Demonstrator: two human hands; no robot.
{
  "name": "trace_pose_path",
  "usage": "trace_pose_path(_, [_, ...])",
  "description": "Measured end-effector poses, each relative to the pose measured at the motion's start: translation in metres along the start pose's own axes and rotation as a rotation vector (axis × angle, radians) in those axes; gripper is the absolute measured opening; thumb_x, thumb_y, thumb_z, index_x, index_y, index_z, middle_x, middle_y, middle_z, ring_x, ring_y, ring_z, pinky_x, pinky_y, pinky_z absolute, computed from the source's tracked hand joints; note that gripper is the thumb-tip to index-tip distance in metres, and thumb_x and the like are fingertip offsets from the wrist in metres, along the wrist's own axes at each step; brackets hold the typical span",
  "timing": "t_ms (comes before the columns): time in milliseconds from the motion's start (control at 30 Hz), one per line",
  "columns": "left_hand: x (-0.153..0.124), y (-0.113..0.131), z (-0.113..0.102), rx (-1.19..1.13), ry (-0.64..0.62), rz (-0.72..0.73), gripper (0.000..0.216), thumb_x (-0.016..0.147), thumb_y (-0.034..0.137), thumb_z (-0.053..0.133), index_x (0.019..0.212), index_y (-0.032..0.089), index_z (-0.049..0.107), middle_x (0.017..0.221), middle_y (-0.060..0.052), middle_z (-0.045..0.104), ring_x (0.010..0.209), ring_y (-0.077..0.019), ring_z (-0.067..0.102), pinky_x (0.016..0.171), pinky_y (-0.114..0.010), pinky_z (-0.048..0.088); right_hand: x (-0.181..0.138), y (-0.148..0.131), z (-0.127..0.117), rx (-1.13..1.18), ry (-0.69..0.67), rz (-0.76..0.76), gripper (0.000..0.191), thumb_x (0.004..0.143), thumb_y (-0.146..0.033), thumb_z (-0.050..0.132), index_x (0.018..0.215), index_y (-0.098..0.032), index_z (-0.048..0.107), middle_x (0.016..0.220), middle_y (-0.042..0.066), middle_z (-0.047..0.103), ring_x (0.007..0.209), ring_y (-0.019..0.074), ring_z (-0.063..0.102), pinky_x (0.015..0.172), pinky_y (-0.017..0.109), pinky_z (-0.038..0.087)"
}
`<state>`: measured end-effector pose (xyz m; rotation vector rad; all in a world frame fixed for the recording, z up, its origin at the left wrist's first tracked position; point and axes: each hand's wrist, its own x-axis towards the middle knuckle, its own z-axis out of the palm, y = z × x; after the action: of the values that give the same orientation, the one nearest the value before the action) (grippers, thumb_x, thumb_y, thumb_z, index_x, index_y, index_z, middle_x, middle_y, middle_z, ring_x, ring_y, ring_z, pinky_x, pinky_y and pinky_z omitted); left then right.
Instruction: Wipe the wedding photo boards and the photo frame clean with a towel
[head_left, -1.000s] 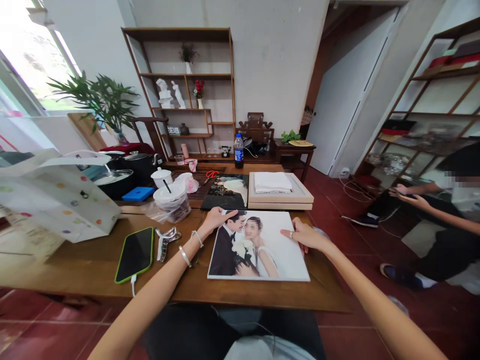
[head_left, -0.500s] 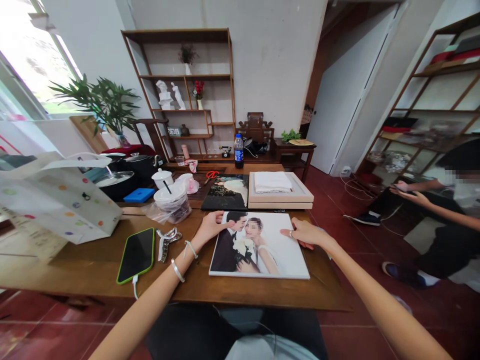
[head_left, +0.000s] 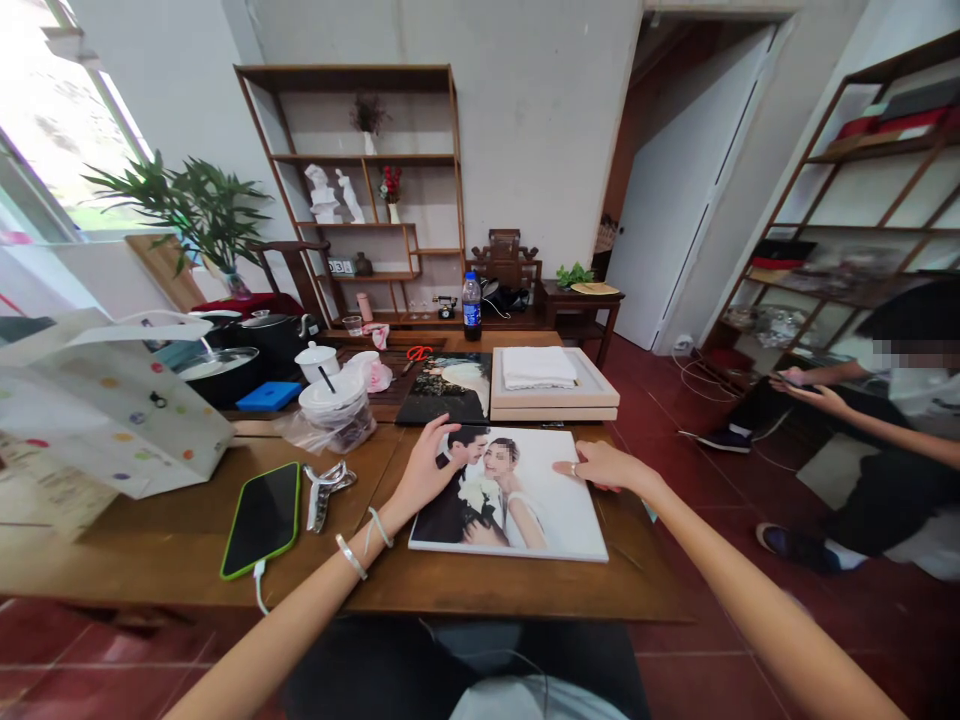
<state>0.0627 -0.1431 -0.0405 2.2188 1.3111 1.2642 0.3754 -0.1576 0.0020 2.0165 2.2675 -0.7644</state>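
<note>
White-edged photo panel [head_left: 544, 495] lies on the table [head_left: 517, 592], bare wood before it, black print [head_left: 461, 400] just behind. Left hand [head_left: 422, 472] touches its left edge, thumb and fingers apart; right hand [head_left: 609, 466] touches its right, whether clamped I cannot tell.

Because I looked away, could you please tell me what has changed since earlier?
The bare left hand has shifted toward the person along the left side of the rectangular panel with a couple's photo. The ringed right hand stays at its right edge; the panel stays put.
</note>
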Motion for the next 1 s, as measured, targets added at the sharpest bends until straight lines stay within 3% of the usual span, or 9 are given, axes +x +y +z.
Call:
trace_pose_path(133, [-0.013,0.005,-0.005,-0.038,-0.167,0.103,0.045,0.081,0.032,0.056,0.124,0.023,0.047,0.145,-0.01,0.027,0.133,-0.0243,0.026,0.108,-0.043,0.024,-0.011,-0.005,0.005,-0.119,0.161,0.007,0.057,0.075,-0.071,0.039,0.087,-0.018,0.055,0.08,0.011,0.066,0.063,0.0218,0.061,0.05,0.027,0.039])
trace_pose_path(267, [-0.019,0.002,-0.013,-0.081,-0.298,0.111,0.051,0.078,0.034,0.06,0.126,0.024,0.045,0.144,-0.011,0.031,0.133,-0.0253,0.028,0.108,-0.045,0.024,-0.019,-0.014,0.001,-0.169,0.288,0.001,0.044,0.076,-0.06,0.048,0.084,-0.018,0.057,0.086,0.012,0.064,0.075,0.0265,0.06,0.057,0.03,0.038])
trace_pose_path(400, [-0.019,0.002,-0.016,-0.104,-0.313,0.097,0.045,0.078,0.034,0.061,0.121,0.023,0.052,0.141,-0.01,0.036,0.131,-0.0253,0.031,0.107,-0.045,0.025,-0.006,-0.028,-0.028,-0.176,0.473,-0.075,0.031,0.085,-0.043,0.045,0.103,-0.019,0.052,0.09,0.009,0.062,0.084,0.0237,0.057,0.066,0.031,0.038])
trace_pose_path(500, [-0.018,0.006,-0.017,-0.129,-0.313,0.062,0.045,0.076,0.034,0.062,0.119,0.022,0.054,0.14,-0.01,0.038,0.127,-0.0256,0.038,0.105,-0.044,0.029,0.024,-0.039,-0.059,-0.155,0.654,-0.159,0.032,0.085,-0.032,0.047,0.115,-0.02,0.047,0.108,0.009,0.057,0.098,0.0227,0.052,0.077,0.03,0.038])
trace_pose_path(633, [-0.017,0.011,-0.018,-0.138,-0.291,0.028,0.041,0.074,0.032,0.064,0.114,0.021,0.058,0.137,-0.01,0.043,0.124,-0.0255,0.043,0.103,-0.042,0.033,0.074,-0.044,-0.087,-0.114,0.673,-0.083,0.048,0.076,-0.037,0.061,0.119,-0.02,0.047,0.125,0.012,0.046,0.116,0.0296,0.04,0.091,0.037,0.034])
trace_pose_path(800, [-0.016,0.01,-0.018,-0.137,-0.274,0.024,0.042,0.072,0.031,0.066,0.112,0.021,0.059,0.133,-0.01,0.047,0.121,-0.0247,0.046,0.102,-0.041,0.035,0.122,-0.028,-0.106,0.06,0.632,0.257,0.059,0.086,-0.051,0.041,0.12,-0.002,0.045,0.118,0.027,0.047,0.108,0.0366,0.047,0.082,0.048,0.041])
trace_pose_path(933, [-0.016,0.008,-0.018,-0.132,-0.286,0.008,0.043,0.073,0.031,0.066,0.114,0.022,0.058,0.133,-0.01,0.046,0.122,-0.0242,0.045,0.102,-0.041,0.034,0.145,-0.016,-0.113,0.164,0.497,0.338,0.036,0.087,-0.036,0.052,0.115,-0.014,0.051,0.115,0.011,0.053,0.097,0.0228,0.055,0.079,0.041,0.048])
trace_pose_path(1000, [-0.016,0.007,-0.018,-0.135,-0.293,0.009,0.043,0.073,0.031,0.066,0.114,0.022,0.058,0.133,-0.009,0.046,0.122,-0.0241,0.045,0.102,-0.041,0.034,0.154,-0.015,-0.114,0.196,0.437,0.332,0.031,0.087,-0.032,0.052,0.114,-0.017,0.052,0.114,0.007,0.054,0.095,0.02,0.056,0.079,0.04,0.049])
